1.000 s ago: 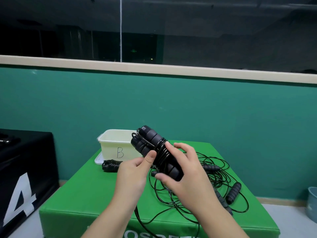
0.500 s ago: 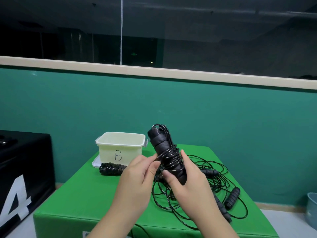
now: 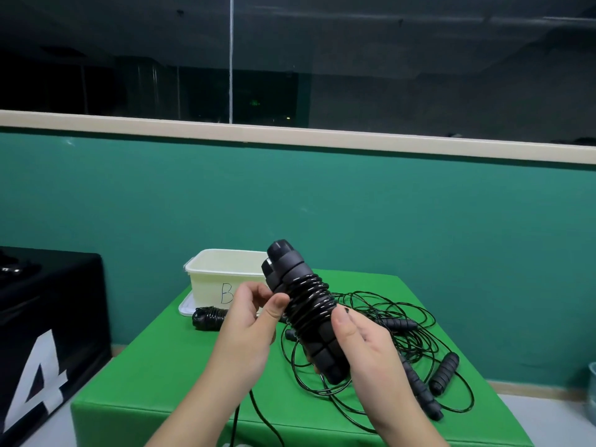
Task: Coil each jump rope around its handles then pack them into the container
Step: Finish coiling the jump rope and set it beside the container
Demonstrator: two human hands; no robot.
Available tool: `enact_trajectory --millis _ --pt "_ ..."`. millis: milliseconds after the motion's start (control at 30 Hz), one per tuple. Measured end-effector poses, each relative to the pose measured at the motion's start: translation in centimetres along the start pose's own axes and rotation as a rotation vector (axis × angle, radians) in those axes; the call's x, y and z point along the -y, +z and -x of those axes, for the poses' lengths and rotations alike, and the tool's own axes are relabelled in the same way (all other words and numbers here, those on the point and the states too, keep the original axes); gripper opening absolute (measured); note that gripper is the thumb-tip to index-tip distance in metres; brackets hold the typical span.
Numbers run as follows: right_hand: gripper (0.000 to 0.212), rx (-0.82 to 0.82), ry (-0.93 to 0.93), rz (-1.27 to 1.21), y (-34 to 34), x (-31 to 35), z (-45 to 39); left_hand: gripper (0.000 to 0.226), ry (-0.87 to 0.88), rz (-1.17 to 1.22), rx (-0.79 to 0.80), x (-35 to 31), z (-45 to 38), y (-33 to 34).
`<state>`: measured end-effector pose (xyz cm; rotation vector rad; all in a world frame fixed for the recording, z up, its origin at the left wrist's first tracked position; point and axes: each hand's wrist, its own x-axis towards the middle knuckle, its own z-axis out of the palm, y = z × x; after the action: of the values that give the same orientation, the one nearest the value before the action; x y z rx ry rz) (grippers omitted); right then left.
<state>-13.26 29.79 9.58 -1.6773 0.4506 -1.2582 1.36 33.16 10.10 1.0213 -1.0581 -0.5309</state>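
My right hand [image 3: 364, 346] grips the lower end of two black foam handles held together as a bundle [image 3: 300, 304], tilted up to the left above the green table [image 3: 154, 375]. Black cord is wound in tight turns round the bundle's middle. My left hand [image 3: 251, 321] pinches the cord at the bundle's left side. A cream container marked "B" [image 3: 213, 279] stands at the table's back left, on its lid. A coiled jump rope [image 3: 209, 316] lies in front of it. Loose ropes with several handles [image 3: 416, 356] sprawl on the right.
A black box with a white "4" [image 3: 42, 343] stands left of the table. A green wall with a pale ledge rises behind. A grey bin [image 3: 591, 391] sits on the floor at the far right. Cord hangs over the table's front edge [image 3: 254, 417].
The handle bundle has been turned and leans up to the left, with more cord turns round its middle. My left hand has moved up against the coil.
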Motion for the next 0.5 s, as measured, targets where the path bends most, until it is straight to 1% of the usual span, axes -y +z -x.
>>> enact_trajectory --millis 67,133,267,300,367,433,467,500 --pt "0.064 0.012 0.022 -0.062 0.1 0.2 0.1 0.054 -0.006 -0.045 0.056 -0.4 0.2 0.0" --pt "0.065 0.014 0.034 -0.070 0.2 0.3 0.2 0.053 -0.014 -0.105 0.119 -0.8 0.4 0.0" --pt "0.063 -0.003 0.068 0.026 0.2 0.0 -0.1 0.033 -0.035 -0.112 0.139 -1.4 0.6 -0.4" --pt "0.058 -0.018 0.063 0.064 0.2 -0.2 -0.2 0.032 -0.033 -0.106 0.131 -1.4 0.7 -0.5" --pt "0.038 -0.101 0.024 0.128 0.0 -0.3 -0.4 0.034 -0.027 -0.103 0.108 -1.0 0.7 -0.7" --pt "0.024 -0.157 -0.028 0.183 0.1 0.0 -0.3 0.047 -0.023 -0.120 0.077 -0.4 0.8 -0.8" --pt "0.019 -0.160 -0.031 0.166 0.3 0.3 -0.1 0.051 -0.022 -0.125 0.067 -0.4 0.8 -0.8" --pt "0.012 -0.157 -0.014 0.101 0.4 0.6 0.0 0.050 -0.023 -0.121 0.056 -0.3 0.7 -0.9"
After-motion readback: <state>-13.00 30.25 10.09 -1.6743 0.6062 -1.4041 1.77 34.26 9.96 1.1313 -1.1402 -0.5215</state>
